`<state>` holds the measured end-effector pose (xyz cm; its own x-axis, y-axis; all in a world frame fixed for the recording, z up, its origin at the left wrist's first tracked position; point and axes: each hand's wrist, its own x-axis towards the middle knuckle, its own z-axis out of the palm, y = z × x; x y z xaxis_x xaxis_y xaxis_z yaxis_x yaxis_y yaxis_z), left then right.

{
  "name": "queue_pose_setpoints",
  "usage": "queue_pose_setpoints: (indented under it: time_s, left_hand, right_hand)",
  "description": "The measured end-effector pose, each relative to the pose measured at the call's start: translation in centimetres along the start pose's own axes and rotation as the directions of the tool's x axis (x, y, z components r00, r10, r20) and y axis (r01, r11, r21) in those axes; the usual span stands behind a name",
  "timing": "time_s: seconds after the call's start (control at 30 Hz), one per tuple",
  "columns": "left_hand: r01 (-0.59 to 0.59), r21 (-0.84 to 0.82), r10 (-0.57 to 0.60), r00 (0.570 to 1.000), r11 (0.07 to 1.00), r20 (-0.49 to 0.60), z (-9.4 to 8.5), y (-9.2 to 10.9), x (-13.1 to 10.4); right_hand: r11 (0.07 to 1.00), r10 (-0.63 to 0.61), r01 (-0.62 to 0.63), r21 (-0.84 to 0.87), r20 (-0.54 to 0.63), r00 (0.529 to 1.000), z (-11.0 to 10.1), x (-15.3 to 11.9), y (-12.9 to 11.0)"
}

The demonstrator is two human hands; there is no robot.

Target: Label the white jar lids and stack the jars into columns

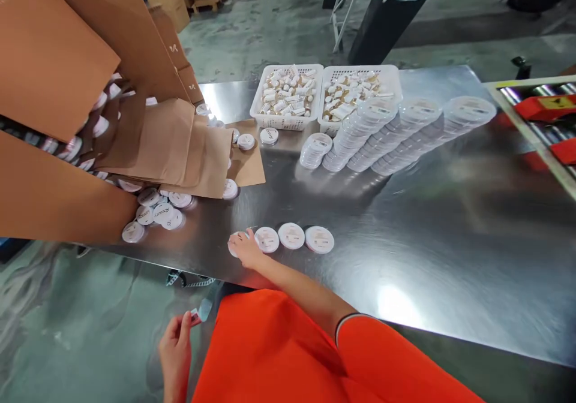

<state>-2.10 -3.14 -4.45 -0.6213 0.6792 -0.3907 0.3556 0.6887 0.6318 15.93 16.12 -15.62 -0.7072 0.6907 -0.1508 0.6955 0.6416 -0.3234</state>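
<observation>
My right hand (pixel 245 249) reaches left over the metal table, its fingers curled around a round white-topped container (pixel 231 247) that it mostly covers. Just right of it, three like it lie flat in a row: one round container (pixel 267 240), a second round container (pixel 291 235) and a third round container (pixel 319 239). Below the table's near edge, my left hand (pixel 175 350) pinches a small red piece with a pale bluish translucent end (pixel 200 314) between thumb and fingers. What exactly this piece is, I cannot make out.
An opened cardboard box (pixel 63 193) on the left spills round containers (pixel 162 212) and brown cardboard sheets (pixel 164 145). Two white baskets (pixel 287 122) of small bottles stand at the back, beside leaning stacks of round containers (pixel 396 139). A roller conveyor (pixel 544 115) adjoins the right.
</observation>
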Motion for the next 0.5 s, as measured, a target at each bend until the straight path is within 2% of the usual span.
queue_pose_setpoints:
  time_s: [0.07,0.1,0.23,0.3,0.5]
  left_hand:
    - [0.016,0.002,-0.016,1.0,1.0,0.002,0.0,-0.4,0.0]
    - [0.019,-0.001,-0.019,1.0,1.0,0.002,0.0,-0.6,0.1]
    - [0.011,-0.013,-0.011,1.0,1.0,0.014,0.5,-1.0,0.4]
    - [-0.002,-0.003,0.002,1.0,1.0,0.029,0.7,-0.8,0.5]
    - [-0.032,-0.013,0.032,0.999,0.999,0.027,0.6,0.8,0.5]
  right_hand:
    - [0.998,-0.058,0.057,0.041,0.017,0.998,-0.4,-0.7,1.1]
    - [0.997,-0.049,0.049,0.059,0.001,0.999,-0.5,-1.0,1.4]
    - [0.982,0.157,-0.143,0.12,-0.117,0.981,-0.1,-1.5,1.4]
    - [0.966,0.241,-0.225,0.129,-0.125,0.962,0.4,-1.4,1.1]
    - [0.958,0.276,-0.261,0.119,-0.126,0.953,1.5,-1.1,1.7]
